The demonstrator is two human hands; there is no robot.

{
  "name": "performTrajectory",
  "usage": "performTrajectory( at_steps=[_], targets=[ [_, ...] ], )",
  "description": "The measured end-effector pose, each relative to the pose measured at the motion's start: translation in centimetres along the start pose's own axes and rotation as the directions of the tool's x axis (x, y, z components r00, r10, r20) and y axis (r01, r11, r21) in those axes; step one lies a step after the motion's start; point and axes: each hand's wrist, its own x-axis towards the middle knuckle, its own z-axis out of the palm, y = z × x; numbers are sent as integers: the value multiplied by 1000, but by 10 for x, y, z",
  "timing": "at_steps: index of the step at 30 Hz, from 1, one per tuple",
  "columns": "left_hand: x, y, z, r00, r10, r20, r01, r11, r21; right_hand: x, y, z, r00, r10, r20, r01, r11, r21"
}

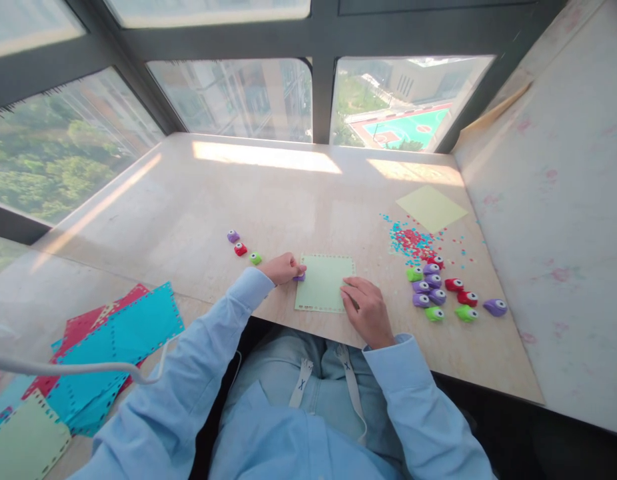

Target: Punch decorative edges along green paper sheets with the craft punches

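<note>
A pale green square sheet point(324, 283) with small holes along its edges lies near the table's front edge. At the sheet's left edge, my left hand point(284, 269) is closed on a small purple punch point(299, 277), mostly covered by the fingers. My right hand point(368, 308) rests on the sheet's right edge, fingers stretched out and holding nothing. Left of my left hand stand a green punch point(255, 258), a red punch point(240, 249) and another purple punch point(233, 236).
Several purple, red and green punches point(433, 280) stand at the right. Behind them lie paper confetti point(413, 243) and a pale yellow sheet point(431, 209). Blue sheets point(123, 347), red sheets and a white cable point(88, 366) are at the left. A wall point(553, 200) borders the right.
</note>
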Motion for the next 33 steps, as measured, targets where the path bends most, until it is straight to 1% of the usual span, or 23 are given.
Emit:
performTrajectory(
  at_steps=[2,5,9,12,14,16,18,19,20,21,22,24,25,26,29,31,33],
  targets=[
    [-2,-3,-2,999,9,-31,-9,1000,-11,0,1,0,1000,-3,-2,3,1000,-1],
    [-5,-10,-7,994,2,-112,-3,1000,-5,0,1,1,1000,3,-10,-3,1000,3],
    [-9,-25,-15,971,-25,-239,35,999,36,0,2,1,1000,5,-23,-5,1000,8],
    [-16,-32,-18,936,-61,-346,92,993,74,0,3,2,1000,7,-30,-7,1000,21],
    [-22,-33,-17,909,-93,-407,140,986,88,-1,4,1,999,15,-46,-13,999,42],
    [-28,-31,-16,874,-114,-473,186,977,108,-1,4,0,997,28,-78,-22,997,72],
    [-35,-26,-13,829,-94,-551,199,971,132,0,5,-1,992,42,-122,-30,995,96],
    [-38,-22,-10,808,-60,-586,178,973,147,0,4,-2,988,48,-144,-33,994,104],
    [-41,-18,-7,796,-6,-605,129,978,161,1,4,-4,984,55,-167,-37,993,109],
    [-44,-14,-2,792,66,-607,53,983,176,1,3,-5,980,62,-188,-41,993,114],
    [-46,-9,5,796,151,-587,-44,980,191,0,2,-7,976,70,-206,-45,992,122],
    [-48,-1,23,800,321,-507,-253,947,200,-4,0,-12,967,99,-234,-67,988,141],
    [-48,3,34,790,384,-478,-332,923,193,-7,-1,-15,962,121,-244,-86,985,150],
    [-47,6,45,772,453,-446,-406,891,202,-11,-1,-19,956,147,-253,-109,981,157],
    [-42,17,75,676,654,-340,-589,756,283,-28,2,-35,930,227,-288,-189,970,153],
    [-37,23,89,628,719,-299,-650,695,307,-38,5,-49,900,272,-341,-240,962,133],
    [-33,27,96,611,744,-270,-677,668,308,-43,9,-67,856,314,-411,-303,948,94]
  ],
)
